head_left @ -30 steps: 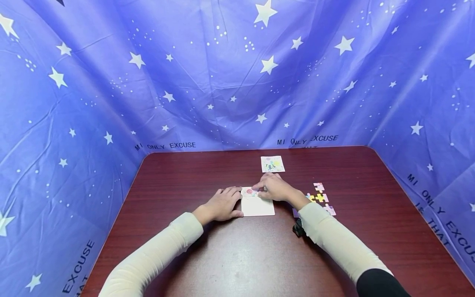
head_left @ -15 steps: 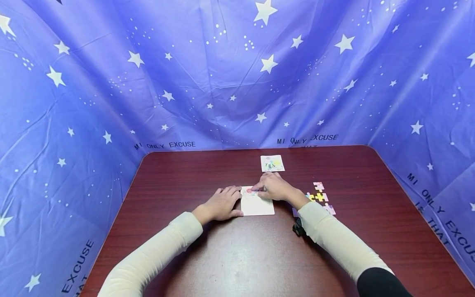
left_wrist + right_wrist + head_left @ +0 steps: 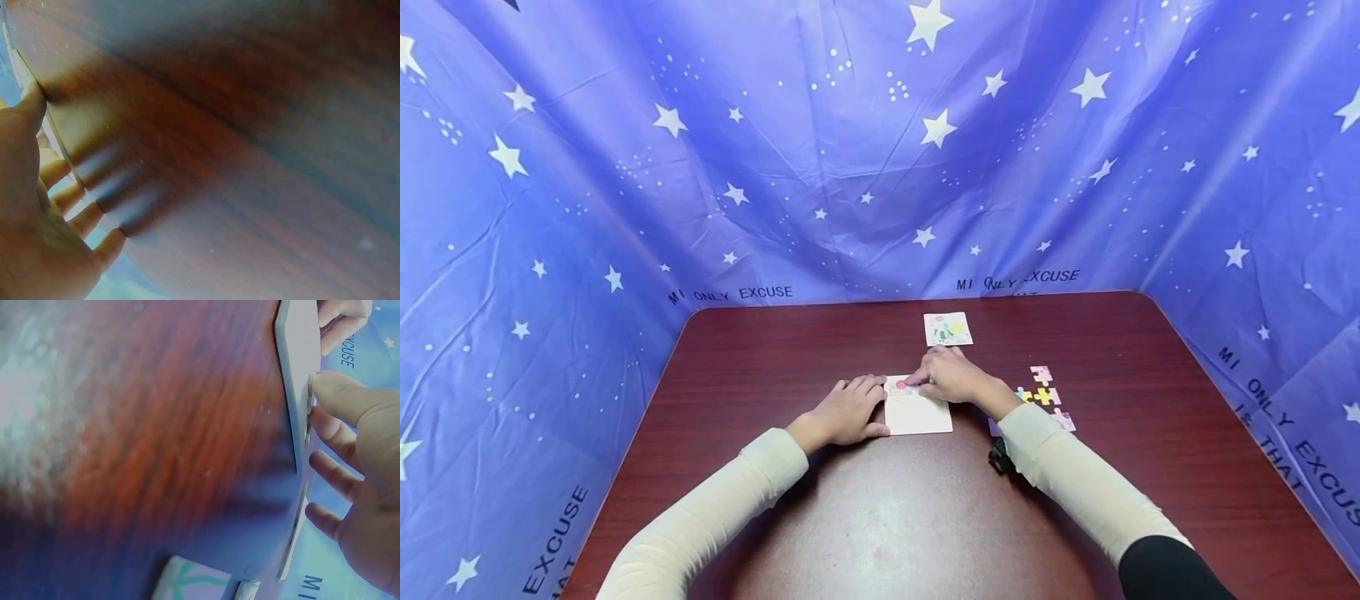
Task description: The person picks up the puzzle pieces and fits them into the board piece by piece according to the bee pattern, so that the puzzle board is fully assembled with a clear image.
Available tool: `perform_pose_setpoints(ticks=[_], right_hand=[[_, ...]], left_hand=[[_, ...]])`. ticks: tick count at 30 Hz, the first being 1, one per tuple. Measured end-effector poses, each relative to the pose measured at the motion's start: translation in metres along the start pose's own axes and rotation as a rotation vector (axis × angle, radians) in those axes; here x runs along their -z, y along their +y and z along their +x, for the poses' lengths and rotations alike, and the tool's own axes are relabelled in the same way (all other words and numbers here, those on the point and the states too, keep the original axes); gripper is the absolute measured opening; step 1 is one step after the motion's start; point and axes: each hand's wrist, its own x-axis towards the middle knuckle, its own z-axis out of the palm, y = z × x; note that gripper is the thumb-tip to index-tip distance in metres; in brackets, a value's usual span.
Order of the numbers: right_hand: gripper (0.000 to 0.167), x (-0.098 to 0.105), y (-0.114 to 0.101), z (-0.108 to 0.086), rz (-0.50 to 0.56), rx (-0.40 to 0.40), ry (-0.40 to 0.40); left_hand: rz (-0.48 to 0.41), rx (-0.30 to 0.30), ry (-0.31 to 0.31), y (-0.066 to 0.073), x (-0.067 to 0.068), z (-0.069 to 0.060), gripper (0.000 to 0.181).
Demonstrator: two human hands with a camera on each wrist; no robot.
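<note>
A white square puzzle board (image 3: 919, 417) lies flat on the table in the head view, with printed puzzle pieces (image 3: 900, 385) along its far side. Along the board's left edge rests my left hand (image 3: 848, 411), fingers spread and thumb near the close corner. My right hand (image 3: 953, 377) lies over the far right part of the board. Its index finger touches the printed pieces, and its thumb is just below. The right wrist view shows thumb and index tips at a thin piece's edge (image 3: 310, 394). The right hand hides part of that far row.
Several loose puzzle pieces (image 3: 1043, 397) lie to the right, partly behind the right forearm. A small printed picture card (image 3: 948, 328) lies behind the board. A black object (image 3: 1000, 457) sits beside the right sleeve. Starry blue cloth (image 3: 820, 167) surrounds the brown table (image 3: 850, 517).
My right index finger has shifted very slightly left over the printed pieces. The left hand and the board keep their places; the head view has drifted a little.
</note>
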Motion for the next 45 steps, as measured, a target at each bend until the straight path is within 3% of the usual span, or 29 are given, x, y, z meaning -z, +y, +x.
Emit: perform_pose_setpoints(ticks=[6,14,23,45], right_hand=[[0.027,0.001,-0.001,-0.004,0.028,-0.002,-0.001],[0.025,0.007,0.014,-0.016,0.07,0.006,0.1],[0.026,0.014,0.036,-0.035,0.128,-0.05,0.105],[0.029,0.032,0.077,-0.085,0.118,-0.149,0.14]], left_hand=[[-0.002,-0.003,0.002,0.001,-0.002,0.0,0.062],[-0.006,0.004,0.0,0.0,-0.002,-0.001,0.063],[0.003,-0.003,0.0,-0.002,0.0,-0.002,0.063],[-0.007,-0.008,0.009,0.0,0.001,-0.001,0.062]])
